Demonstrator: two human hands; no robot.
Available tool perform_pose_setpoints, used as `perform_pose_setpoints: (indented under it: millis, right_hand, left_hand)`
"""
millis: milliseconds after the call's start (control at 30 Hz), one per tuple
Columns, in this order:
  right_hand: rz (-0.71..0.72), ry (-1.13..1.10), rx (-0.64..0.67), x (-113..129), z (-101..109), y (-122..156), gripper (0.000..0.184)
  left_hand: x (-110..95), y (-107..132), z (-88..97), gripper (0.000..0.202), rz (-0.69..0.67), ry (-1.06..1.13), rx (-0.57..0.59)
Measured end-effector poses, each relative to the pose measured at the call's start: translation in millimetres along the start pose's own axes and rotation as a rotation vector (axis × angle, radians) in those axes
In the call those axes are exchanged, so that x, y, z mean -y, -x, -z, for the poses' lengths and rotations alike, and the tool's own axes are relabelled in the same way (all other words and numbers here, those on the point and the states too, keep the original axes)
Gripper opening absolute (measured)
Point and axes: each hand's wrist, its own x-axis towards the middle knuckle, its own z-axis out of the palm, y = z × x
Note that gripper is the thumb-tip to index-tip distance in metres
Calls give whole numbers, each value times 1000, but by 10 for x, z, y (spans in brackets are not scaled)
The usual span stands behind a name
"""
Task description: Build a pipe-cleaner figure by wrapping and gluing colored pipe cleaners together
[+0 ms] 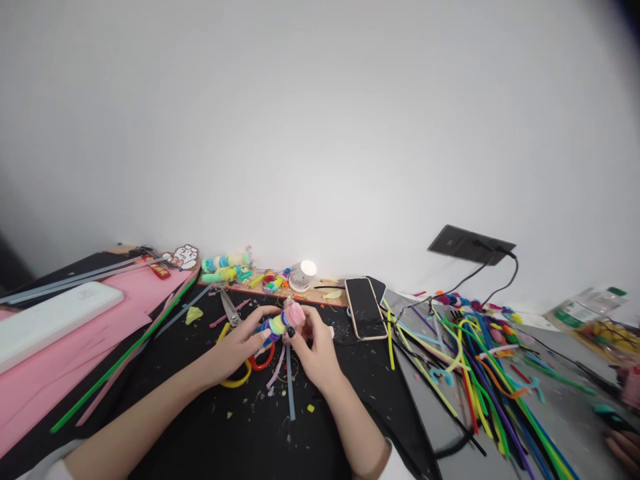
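Note:
Between my hands is a pipe-cleaner craft (280, 323), a roll of fuzzy bands in pink, yellow, blue and purple. My left hand (243, 341) grips its blue and purple end. At the pink end, my right hand (316, 347) holds it with thumb and fingers, beside a small dark round bit. A pale translucent stick (291, 387) and a lilac pipe-cleaner strand (275, 373) show below the craft. Scissors (231, 311) with yellow and red handles lie partly hidden under my left hand.
A phone (367, 308) lies right of my hands. Behind them stand a bright white lamp (303, 275) and more fuzzy rolls (227, 261). Pink sheets (120, 320) and a white case (60, 320) lie left. Pipe cleaners (493, 393) spread right, near another person's hand (623, 448).

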Motion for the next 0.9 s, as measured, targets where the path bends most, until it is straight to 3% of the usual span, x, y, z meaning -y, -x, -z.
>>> perform_pose_setpoints:
  millis: [333, 667, 900]
  right_hand:
    - [-43, 17, 37, 18, -41, 2, 14]
    - [-92, -127, 51, 1, -75, 1, 12]
    - [-105, -155, 54, 4, -78, 1, 12]
  left_hand:
    - [-79, 38, -10, 44, 48, 28, 60]
    - [-86, 45, -28, 49, 104, 67, 22]
    - [-24, 6, 1, 55, 135, 90, 80]
